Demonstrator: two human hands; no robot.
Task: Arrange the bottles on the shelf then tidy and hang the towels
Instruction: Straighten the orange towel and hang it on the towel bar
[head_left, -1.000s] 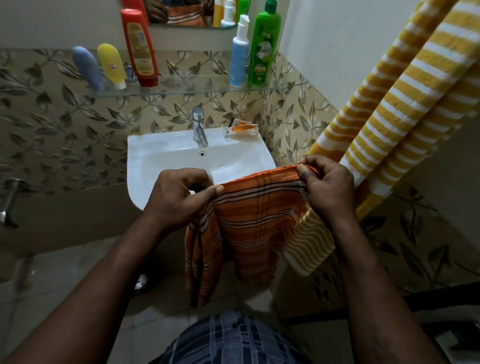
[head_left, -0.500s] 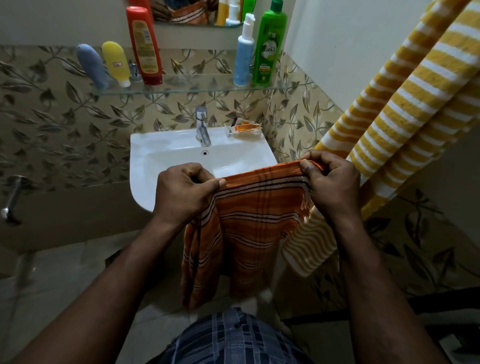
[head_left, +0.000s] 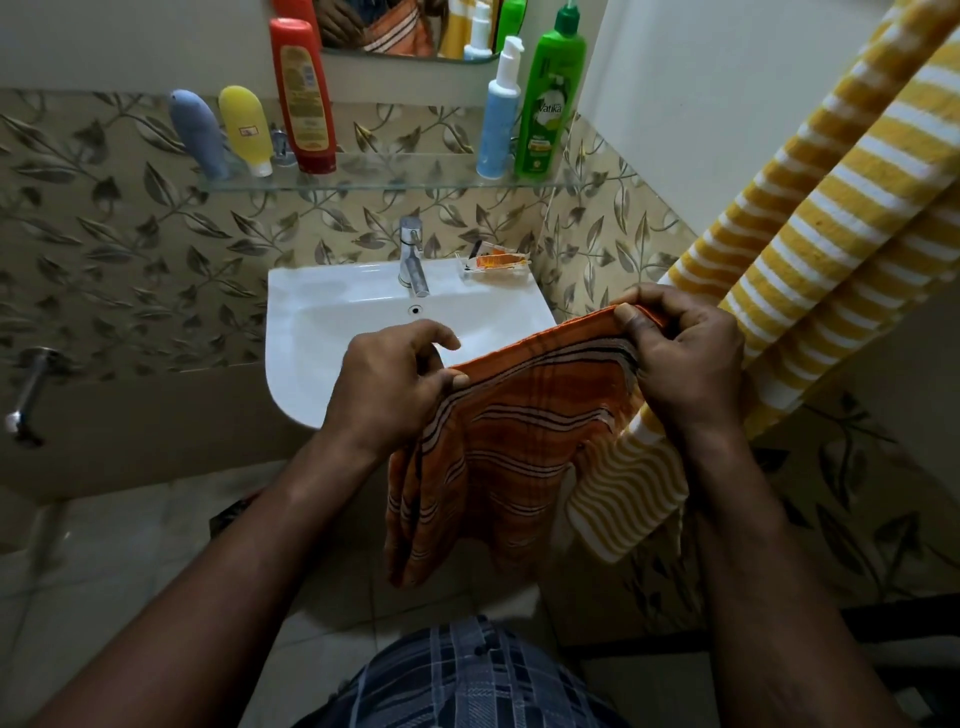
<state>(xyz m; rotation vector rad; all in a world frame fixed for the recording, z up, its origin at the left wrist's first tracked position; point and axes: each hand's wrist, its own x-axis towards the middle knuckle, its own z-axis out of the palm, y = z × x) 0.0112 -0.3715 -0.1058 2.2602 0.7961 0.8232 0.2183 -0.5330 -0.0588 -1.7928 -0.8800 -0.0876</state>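
An orange striped towel (head_left: 514, 447) hangs folded in front of the sink. My left hand (head_left: 387, 387) pinches its left top corner and my right hand (head_left: 680, 358) grips its right top corner, slightly higher. A yellow-and-white striped towel (head_left: 831, 218) hangs at the right, its lower end behind the orange one. On the glass shelf (head_left: 395, 174) stand a grey-blue tube (head_left: 200, 132), a yellow tube (head_left: 247, 130), a red bottle (head_left: 304, 96), a blue pump bottle (head_left: 498, 117) and a green bottle (head_left: 548, 98).
A white sink (head_left: 332, 332) with a chrome tap (head_left: 413, 257) sits under the shelf. A small orange packet (head_left: 496, 260) lies on the sink's back right corner. A mirror edge (head_left: 405, 54) is above the shelf. A wall tap (head_left: 26, 395) sticks out at the left.
Both hands stayed on the orange towel's top edge. The left hand's upper fingers have lifted off the cloth while its thumb and finger keep the pinch. The view tilted down slightly.
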